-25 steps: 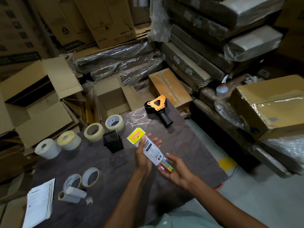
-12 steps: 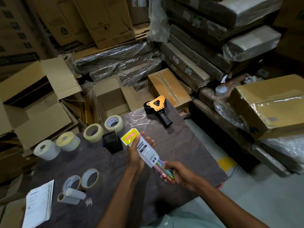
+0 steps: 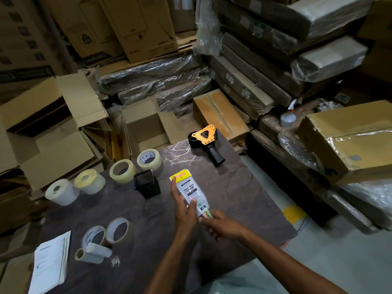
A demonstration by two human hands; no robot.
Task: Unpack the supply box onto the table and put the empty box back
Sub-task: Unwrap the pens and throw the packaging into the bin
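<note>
Two hands, as I see it, hold one flat glossy marker pack [image 3: 191, 190] above the dark veined worktop [image 3: 244, 194]: left hand [image 3: 184, 209] pinching its edge, right hand [image 3: 220, 225] gripping the lower end.

Mid-frame on the table [image 3: 244, 194], a packet [image 3: 191, 190] lies between both hands; a tape dispenser [image 3: 206, 143] sits at the far edge, tape rolls [image 3: 135, 166] upper left, papers [image 3: 51, 264] lower left, open boxes [image 3: 146, 128] behind.
</note>
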